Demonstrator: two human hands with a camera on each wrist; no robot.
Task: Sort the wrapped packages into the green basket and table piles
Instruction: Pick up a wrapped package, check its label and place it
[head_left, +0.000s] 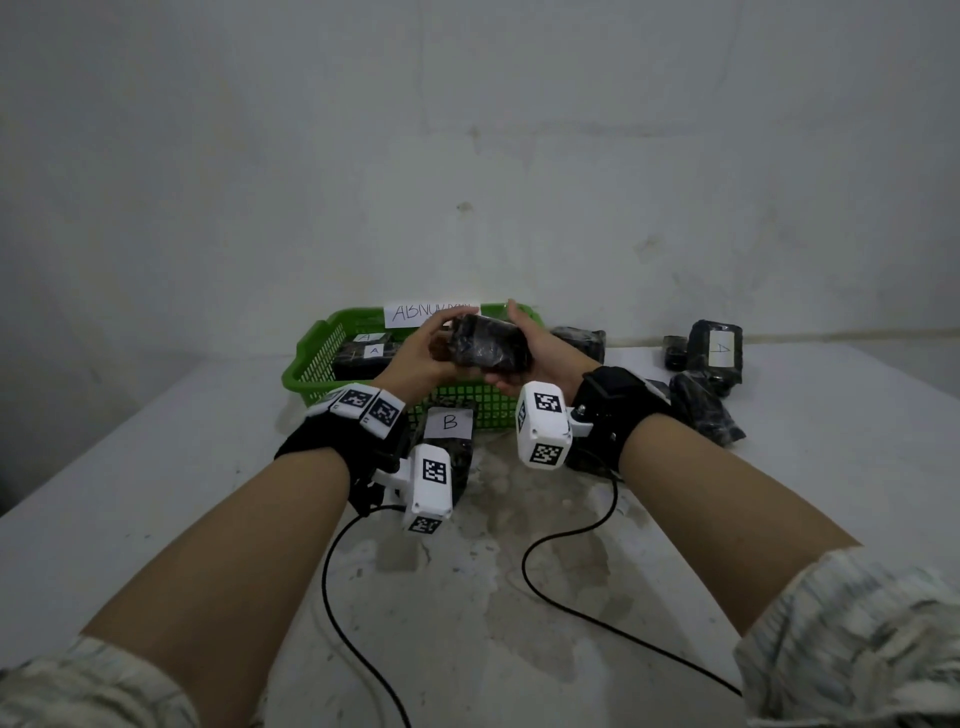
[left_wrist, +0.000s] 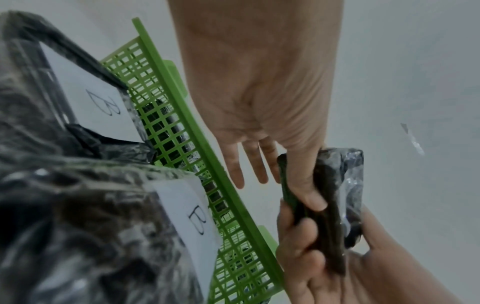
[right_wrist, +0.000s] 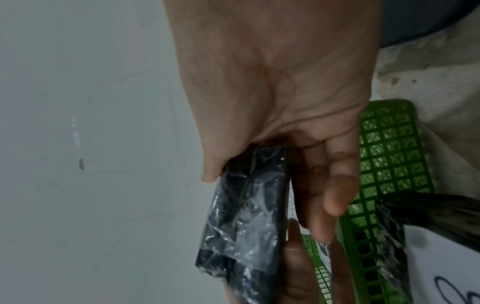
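While my left hand (head_left: 421, 358) and right hand (head_left: 540, 356) both grip one black wrapped package (head_left: 488, 345), it hangs above the green basket (head_left: 306, 364).

the basket (head_left: 311, 371) sits at the desk's (head_left: 156, 493) far middle with labelled packages (head_left: 363, 356) in it. a package marked b (head_left: 449, 431) lies just before it. loose packages (head_left: 711, 364) lie to its right.

Green lattice basket (head_left: 317, 358); black packages (head_left: 488, 345) in glossy clear wrap; white labels (head_left: 449, 422) lettered in black; pale grey, stained surface (head_left: 156, 493); white wrist cameras (head_left: 543, 423) bearing black-and-white square markers
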